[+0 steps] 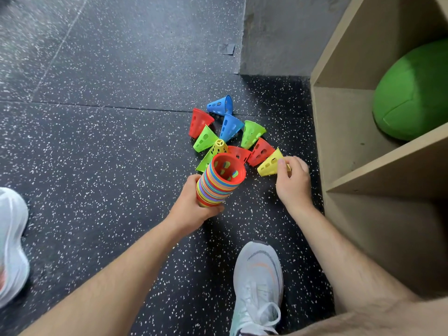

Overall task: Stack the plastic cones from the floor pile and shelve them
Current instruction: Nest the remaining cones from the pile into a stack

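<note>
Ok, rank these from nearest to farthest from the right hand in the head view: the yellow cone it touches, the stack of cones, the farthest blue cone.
1. Yellow cone, at the right hand's fingertips.
2. Stack of cones, to its left, in the left hand.
3. Farthest blue cone, at the pile's far edge.

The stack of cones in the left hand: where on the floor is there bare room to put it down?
Bare floor spreads wide left of the loose cones, out to the white shoe. Another free patch lies between the left hand holding the stack and the nearer shoe. It is crowded by the shelf, where the right hand grips a yellow cone.
</note>
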